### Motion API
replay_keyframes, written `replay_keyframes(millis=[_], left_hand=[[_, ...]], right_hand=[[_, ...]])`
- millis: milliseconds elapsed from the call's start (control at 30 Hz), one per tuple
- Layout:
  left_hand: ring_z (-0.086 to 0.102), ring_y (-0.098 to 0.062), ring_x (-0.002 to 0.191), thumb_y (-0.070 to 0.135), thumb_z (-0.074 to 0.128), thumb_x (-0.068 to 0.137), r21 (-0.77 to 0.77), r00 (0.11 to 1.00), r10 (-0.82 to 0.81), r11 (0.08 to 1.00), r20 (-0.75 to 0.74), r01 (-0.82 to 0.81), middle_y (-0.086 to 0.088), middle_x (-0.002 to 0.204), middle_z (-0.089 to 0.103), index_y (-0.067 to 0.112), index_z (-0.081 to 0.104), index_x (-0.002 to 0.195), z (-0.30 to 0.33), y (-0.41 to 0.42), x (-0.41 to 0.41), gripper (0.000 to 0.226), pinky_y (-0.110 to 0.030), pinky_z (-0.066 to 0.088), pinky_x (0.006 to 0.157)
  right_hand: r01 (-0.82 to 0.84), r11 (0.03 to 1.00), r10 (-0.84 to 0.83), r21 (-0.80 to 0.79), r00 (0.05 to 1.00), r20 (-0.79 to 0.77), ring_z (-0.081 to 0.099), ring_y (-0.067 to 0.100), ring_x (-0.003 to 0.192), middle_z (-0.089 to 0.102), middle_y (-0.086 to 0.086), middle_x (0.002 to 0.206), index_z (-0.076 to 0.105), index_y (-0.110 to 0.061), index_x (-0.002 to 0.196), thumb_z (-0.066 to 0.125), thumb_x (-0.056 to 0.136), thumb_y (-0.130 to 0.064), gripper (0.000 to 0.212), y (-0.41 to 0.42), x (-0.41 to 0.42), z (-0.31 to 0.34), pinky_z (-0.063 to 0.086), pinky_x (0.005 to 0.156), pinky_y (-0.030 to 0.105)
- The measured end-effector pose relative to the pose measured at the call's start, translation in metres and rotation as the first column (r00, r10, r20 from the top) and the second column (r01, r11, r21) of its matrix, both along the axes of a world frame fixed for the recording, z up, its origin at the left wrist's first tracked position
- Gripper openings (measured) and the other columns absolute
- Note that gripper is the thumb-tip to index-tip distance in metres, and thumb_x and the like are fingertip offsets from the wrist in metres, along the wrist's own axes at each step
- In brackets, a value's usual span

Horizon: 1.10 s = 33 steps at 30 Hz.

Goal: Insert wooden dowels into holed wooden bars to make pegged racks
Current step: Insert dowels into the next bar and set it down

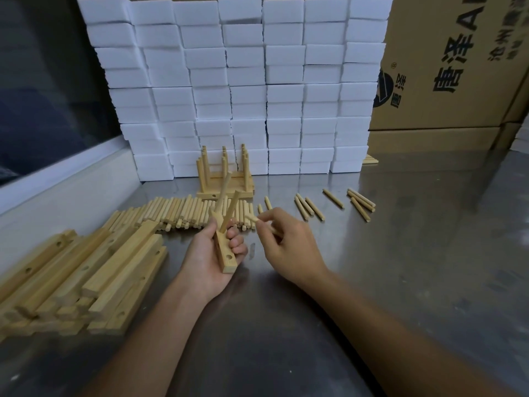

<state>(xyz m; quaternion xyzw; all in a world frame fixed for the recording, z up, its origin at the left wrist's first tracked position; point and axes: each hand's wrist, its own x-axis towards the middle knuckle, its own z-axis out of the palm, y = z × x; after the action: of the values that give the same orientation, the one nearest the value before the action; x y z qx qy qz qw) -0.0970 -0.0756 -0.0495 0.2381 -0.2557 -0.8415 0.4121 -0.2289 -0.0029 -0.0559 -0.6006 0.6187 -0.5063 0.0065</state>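
L hand (213,253) grips a holed bar (226,255) w/ two dowels (227,200) already standing in it, one hole open near its lower end. R hand (286,242), just right of it, pinches a loose dowel (252,218) btwn thumb & fingers. Dowel pile (183,210) lies beyond both hands; bar stack (77,279) left of L hand, on worktop (400,267).

We note a steel worktable (400,253), its surface reflective. Along its far edge stands a wall of white foam blocks (237,81), stacked in seven columns. Behind the far right corner we see cardboard cartons (446,90) printed with black characters. At the left edge, a white ledge (65,179) beneath dark glass (43,96).
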Motion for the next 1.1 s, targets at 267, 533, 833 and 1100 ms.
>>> replay_keyframes(millis=[267,533,833,1100], left_hand=[[0.04,-0.009,0.048,0.042,0.037,0.105,-0.027,0.999,0.026,0.999,0.031,-0.025,0.004,0.061,0.039,0.009,0.056,0.106,-0.003,-0.004,0.001,0.038,-0.022,0.038,0.051],[0.037,-0.009,0.044,0.042,0.042,0.103,-0.044,0.997,0.005,0.999,0.075,-0.002,0.004,0.058,0.037,0.013,0.048,0.12,-0.003,-0.003,0.001,0.034,-0.023,0.038,0.046],[0.063,-0.009,0.057,0.023,0.037,0.108,-0.281,0.954,0.006,0.956,0.3,0.082,-0.001,0.063,0.065,0.006,0.064,0.088,-0.002,0.001,0.006,0.038,-0.021,0.051,0.056],[0.06,0.011,0.052,-0.011,0.02,0.104,-0.375,0.969,0.005,0.923,0.248,0.091,0.016,0.048,0.062,-0.006,0.059,0.1,0.001,0.008,0.006,0.04,-0.004,0.043,0.052]], right_hand=[[-0.539,0.833,0.417,0.125,0.76,0.498,0.054,-0.005,0.048,0.064,-0.015,0.053,0.072,0.008,0.098,0.066,0.089,0.006,0.012,0.007,0.006,0.01,0.04,0.054,0.005],[-0.364,0.825,0.344,0.432,0.93,0.128,0.056,-0.015,0.062,0.064,-0.029,0.063,0.079,-0.016,0.095,0.074,0.086,-0.013,0.01,0.009,0.005,0.04,0.038,0.062,0.003],[-0.043,0.898,0.425,0.438,0.343,-0.838,0.05,0.017,0.075,0.046,-0.009,0.072,0.067,-0.023,0.097,0.061,0.088,-0.017,0.012,0.009,0.038,0.097,0.039,0.062,0.029],[0.07,0.896,0.418,0.439,0.206,-0.885,0.048,0.021,0.072,0.038,-0.002,0.069,0.065,-0.013,0.093,0.056,0.09,-0.02,0.012,0.011,0.055,0.097,0.039,0.063,0.032]])
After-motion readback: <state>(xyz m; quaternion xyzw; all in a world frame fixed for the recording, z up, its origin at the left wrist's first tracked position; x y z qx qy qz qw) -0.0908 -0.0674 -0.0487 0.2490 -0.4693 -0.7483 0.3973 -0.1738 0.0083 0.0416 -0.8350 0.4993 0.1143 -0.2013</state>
